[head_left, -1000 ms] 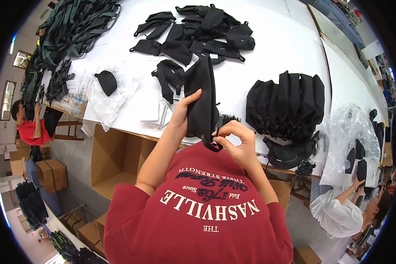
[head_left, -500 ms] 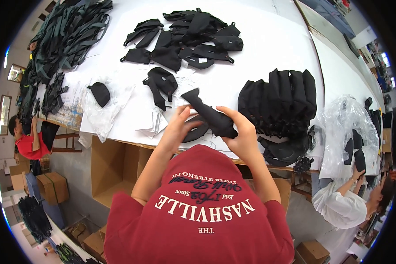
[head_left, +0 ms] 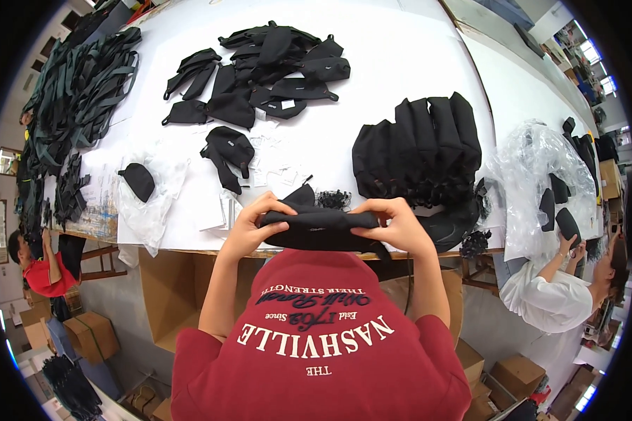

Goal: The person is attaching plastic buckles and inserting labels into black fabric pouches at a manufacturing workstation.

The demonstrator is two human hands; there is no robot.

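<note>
A black fabric pouch (head_left: 323, 229) is stretched sideways between my two hands, just over the table's near edge. My left hand (head_left: 254, 223) pinches its left end between thumb and fingers. At the opposite end, my right hand (head_left: 395, 223) grips the fabric the same way. A small pale mark shows on the pouch's front. Behind it, small black cord pieces (head_left: 332, 200) lie on the white table (head_left: 309, 151). Another black pouch with a strap (head_left: 229, 154) rests beyond my left hand, and white paper tags (head_left: 221, 210) lie beside that hand.
Several black pouches (head_left: 274, 59) are heaped at the far middle. A row of stacked black pouches (head_left: 418, 151) stands on the right. Dark straps (head_left: 77, 98) pile up at far left. Co-workers sit at the left (head_left: 49, 270) and right (head_left: 548, 295). A cardboard box (head_left: 158, 281) is under the table.
The pouch has turned from a slanted, bunched hold to lying level between both hands. My left hand has closed on its left end. The view has shifted slightly.
</note>
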